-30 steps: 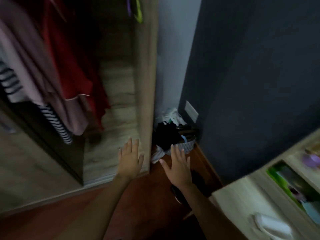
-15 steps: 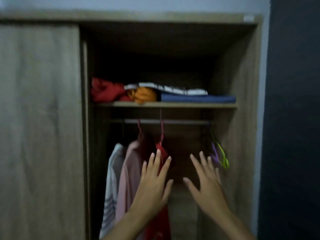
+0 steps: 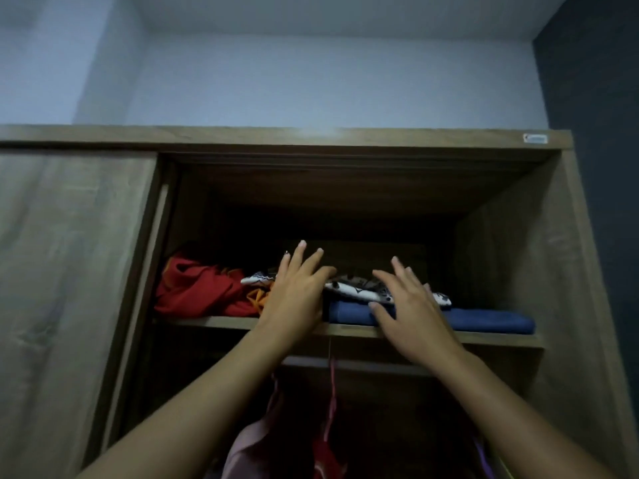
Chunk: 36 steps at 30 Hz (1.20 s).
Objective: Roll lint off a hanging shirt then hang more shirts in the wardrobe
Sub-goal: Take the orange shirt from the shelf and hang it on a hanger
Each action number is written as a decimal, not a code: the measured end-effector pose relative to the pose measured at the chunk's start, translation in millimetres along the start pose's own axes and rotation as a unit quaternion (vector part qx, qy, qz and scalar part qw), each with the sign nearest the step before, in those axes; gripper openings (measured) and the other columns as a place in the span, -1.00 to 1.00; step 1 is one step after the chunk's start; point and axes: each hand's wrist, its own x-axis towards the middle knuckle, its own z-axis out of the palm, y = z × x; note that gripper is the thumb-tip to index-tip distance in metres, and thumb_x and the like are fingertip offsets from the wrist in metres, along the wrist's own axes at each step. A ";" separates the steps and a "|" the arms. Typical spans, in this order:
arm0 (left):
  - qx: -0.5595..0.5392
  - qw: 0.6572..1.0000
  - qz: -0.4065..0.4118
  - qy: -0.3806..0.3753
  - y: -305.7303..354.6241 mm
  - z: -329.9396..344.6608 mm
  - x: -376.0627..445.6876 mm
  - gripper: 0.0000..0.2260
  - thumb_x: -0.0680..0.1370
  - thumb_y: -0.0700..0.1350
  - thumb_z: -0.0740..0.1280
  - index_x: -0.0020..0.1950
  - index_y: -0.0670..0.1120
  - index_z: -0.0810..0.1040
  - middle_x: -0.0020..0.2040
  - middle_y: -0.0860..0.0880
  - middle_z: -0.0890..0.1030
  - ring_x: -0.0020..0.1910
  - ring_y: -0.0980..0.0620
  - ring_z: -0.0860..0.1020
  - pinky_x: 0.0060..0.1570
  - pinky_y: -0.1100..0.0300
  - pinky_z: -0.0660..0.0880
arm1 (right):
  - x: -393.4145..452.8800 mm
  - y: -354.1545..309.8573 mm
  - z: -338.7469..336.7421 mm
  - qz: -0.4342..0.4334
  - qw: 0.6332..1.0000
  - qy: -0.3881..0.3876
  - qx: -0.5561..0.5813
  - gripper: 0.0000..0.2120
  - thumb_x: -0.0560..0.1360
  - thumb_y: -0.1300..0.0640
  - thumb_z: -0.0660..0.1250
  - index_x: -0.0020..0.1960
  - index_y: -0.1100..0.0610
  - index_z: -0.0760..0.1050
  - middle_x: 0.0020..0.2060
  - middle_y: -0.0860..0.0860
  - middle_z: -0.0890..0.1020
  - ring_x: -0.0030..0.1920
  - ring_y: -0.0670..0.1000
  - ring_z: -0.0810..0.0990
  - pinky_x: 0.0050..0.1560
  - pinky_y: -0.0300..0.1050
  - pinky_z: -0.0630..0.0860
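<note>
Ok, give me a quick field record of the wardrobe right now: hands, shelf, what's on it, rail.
left hand: open, fingers straight, raised in front of the shelf clothes; contact unclear
right hand: open, fingers spread, over the patterned cloth and blue fold; contact unclear
shelf: red bundle left, orange cloth beside it, patterned cloth on top of the blue fold
rail: below the shelf, pink garment and red garment hanging
door: covers the left side

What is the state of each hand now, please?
Left hand: open, fingers straight, holding nothing, raised before the folded clothes on the shelf.
Right hand: open, fingers spread, holding nothing.
</note>
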 end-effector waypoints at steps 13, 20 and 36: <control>0.068 0.998 0.014 -0.005 -22.0 36.6 37.0 -0.69 0.54 -0.17 0.23 0.26 0.04 0.44 0.14 0.04 0.61 0.22 0.03 0.53 0.49 -0.09 -0.09 | 64.4 26.8 0.9 0.057 0.990 -0.120 -0.054 -0.43 0.48 0.06 0.31 0.44 -0.11 0.23 0.24 0.02 0.52 0.18 0.06 0.51 0.28 0.12 0.42; -0.008 0.995 -0.042 -0.089 -29.2 37.3 58.0 -0.75 0.51 -0.13 0.28 0.18 -0.03 0.50 0.09 -0.06 0.58 0.06 -0.07 0.56 0.03 0.02 0.52 | 91.4 44.8 -16.2 -0.004 0.943 -0.300 -0.146 -0.67 0.54 0.16 0.29 0.29 -0.02 0.46 0.10 -0.03 0.59 0.02 0.00 0.54 0.03 -0.13 0.41; 0.001 0.937 0.033 -0.347 64.3 69.8 113.0 -0.69 0.60 -0.12 0.17 0.32 -0.07 0.48 0.24 -0.12 0.55 0.15 -0.10 0.53 0.12 0.04 0.42 | 74.9 119.3 -47.1 0.081 0.908 -0.247 -0.327 -0.73 0.55 0.20 0.19 0.21 0.10 0.51 0.16 0.14 0.60 0.10 0.14 0.59 0.07 -0.05 0.50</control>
